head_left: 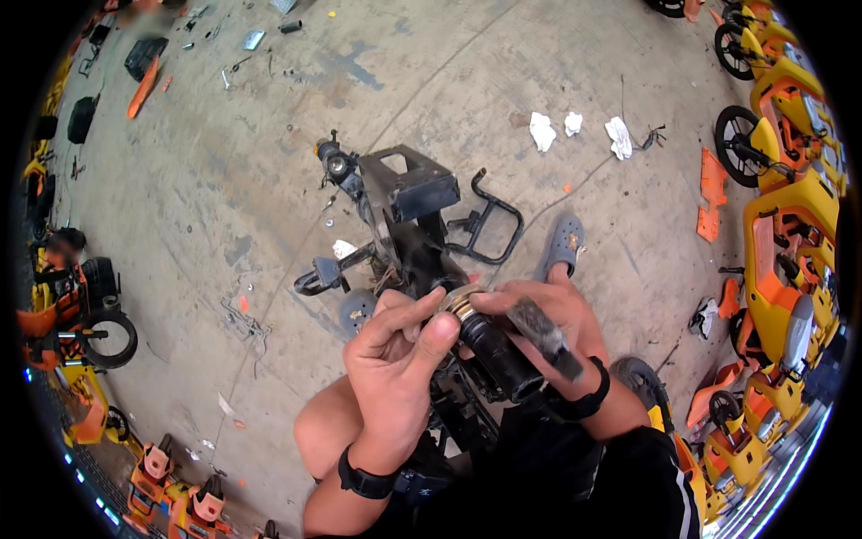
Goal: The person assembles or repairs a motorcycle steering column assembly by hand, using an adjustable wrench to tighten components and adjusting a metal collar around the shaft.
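Observation:
A black frame tube [503, 364] of a vehicle stands between my knees, and metal rings [461, 302] sit at its far end. My left hand [395, 355] is closed, with thumb and forefinger pinching the rim of those rings from the left. From the other side, my right hand [561, 314] reaches over the tube with its fingertips at the rings. A dark, bristly brush-like piece [545, 337] is held in that right hand, lying across its fingers. Exactly how the right fingers grip it is partly hidden.
The black vehicle frame [409, 193] stretches away ahead, with a bent tube bracket [494, 220] on its right. White crumpled papers [620, 137] lie on the concrete floor. Yellow-orange vehicles [790, 269] line the right side; others [85, 395] stand at left. Loose parts [253, 39] are scattered farther off.

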The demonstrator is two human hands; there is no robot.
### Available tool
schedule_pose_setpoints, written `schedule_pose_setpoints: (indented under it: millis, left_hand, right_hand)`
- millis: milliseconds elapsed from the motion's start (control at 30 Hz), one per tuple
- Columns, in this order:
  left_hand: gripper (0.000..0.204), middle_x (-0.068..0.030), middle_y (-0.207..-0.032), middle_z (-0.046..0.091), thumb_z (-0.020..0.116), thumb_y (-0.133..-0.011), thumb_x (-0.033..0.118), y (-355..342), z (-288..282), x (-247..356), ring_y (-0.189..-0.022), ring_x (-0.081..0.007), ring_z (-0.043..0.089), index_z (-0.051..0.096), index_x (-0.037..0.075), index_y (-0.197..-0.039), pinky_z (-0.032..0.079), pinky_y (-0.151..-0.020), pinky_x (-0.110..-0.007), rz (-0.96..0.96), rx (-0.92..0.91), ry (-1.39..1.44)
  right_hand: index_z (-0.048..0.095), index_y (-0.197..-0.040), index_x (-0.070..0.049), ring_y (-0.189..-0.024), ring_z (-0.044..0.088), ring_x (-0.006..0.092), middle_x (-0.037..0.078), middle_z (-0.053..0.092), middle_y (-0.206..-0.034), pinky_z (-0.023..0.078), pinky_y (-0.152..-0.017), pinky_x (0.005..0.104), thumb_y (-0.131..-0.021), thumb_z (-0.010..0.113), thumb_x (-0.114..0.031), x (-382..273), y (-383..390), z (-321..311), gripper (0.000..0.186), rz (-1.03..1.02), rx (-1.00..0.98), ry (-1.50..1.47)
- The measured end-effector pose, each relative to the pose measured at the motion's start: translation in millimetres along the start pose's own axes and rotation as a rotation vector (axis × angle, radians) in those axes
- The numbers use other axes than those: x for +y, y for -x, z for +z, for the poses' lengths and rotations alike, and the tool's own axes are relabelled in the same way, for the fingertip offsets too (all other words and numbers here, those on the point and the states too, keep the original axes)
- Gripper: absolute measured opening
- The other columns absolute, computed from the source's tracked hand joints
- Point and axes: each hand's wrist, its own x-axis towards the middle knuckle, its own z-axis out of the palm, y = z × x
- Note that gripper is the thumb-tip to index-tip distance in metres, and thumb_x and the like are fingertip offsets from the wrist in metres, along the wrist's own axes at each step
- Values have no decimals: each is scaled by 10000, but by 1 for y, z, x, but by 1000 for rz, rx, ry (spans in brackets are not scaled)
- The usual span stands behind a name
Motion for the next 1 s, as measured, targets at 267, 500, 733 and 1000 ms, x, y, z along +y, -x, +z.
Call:
schedule_pose_setpoints:
  millis: [267, 500, 733, 1000]
  left_hand:
    - [403, -11, -893, 493, 696, -814, 36, 12, -9, -18, -829, -101, 436, 582, -36, -1194, 372, -765, -211, 157, -48, -75]
    - [395, -29, -902, 497, 698, -813, 40, 9, -11, -24, -836, -113, 453, 587, -40, -1183, 383, -765, -220, 215, -55, -127]
    - [348, -51, -915, 503, 664, -829, 9, 7, -2, -15, -812, -136, 530, 592, -36, -1167, 519, -693, -251, 194, -88, 10]
    - [310, -51, -908, 501, 659, -829, -3, 5, -2, -5, -802, -138, 545, 612, -35, -1133, 532, -667, -255, 146, -95, -4]
  right_hand:
    - [662, -1151, -157, -543, 476, 239, 68, 461, -604, 370, -511, 302, -499, 625, 67, 10, -33, -19, 690, -102, -291, -234]
    - [678, -1125, -146, -510, 455, 213, 53, 436, -568, 331, -472, 310, -491, 600, 69, 14, -32, -18, 673, -186, -255, -197]
    - [687, -1084, -87, -452, 418, 181, 38, 431, -536, 268, -439, 308, -612, 673, 14, 7, -22, -4, 483, -192, -104, -138]
    - [683, -1072, -54, -449, 429, 151, 37, 418, -531, 269, -440, 296, -674, 666, -62, 17, 1, 14, 399, -131, 79, -120]
